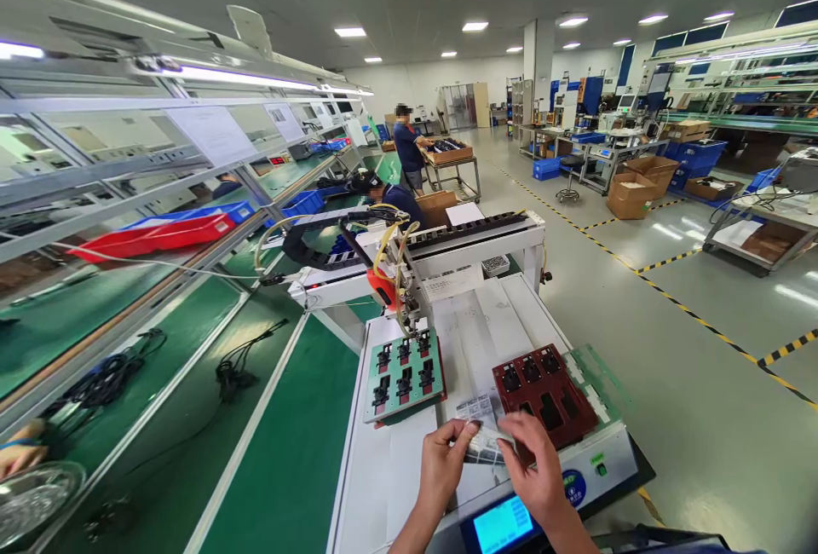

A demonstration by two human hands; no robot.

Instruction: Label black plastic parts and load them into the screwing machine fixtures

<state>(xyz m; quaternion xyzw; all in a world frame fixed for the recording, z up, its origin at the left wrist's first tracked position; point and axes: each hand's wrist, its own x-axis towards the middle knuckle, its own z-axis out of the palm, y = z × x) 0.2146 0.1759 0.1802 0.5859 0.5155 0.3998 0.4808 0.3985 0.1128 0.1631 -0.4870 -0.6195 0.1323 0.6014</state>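
pinching label sheet (484, 445) between fingertips of left hand (442, 462), cannot tell grip of right hand (540, 469), near red fixture (572, 428), seemingly half filled.

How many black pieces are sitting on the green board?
6. They're in two rows on the green board: far left, far middle, far right, near left, near middle and near right. I can't see any hidden ones.

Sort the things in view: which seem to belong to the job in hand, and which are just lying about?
Likely in the job:
- small printed sheet, in the left hand
- green fixture holding black parts
- dark red fixture

Seemingly lying about:
- black cables
- red bin
- cardboard boxes
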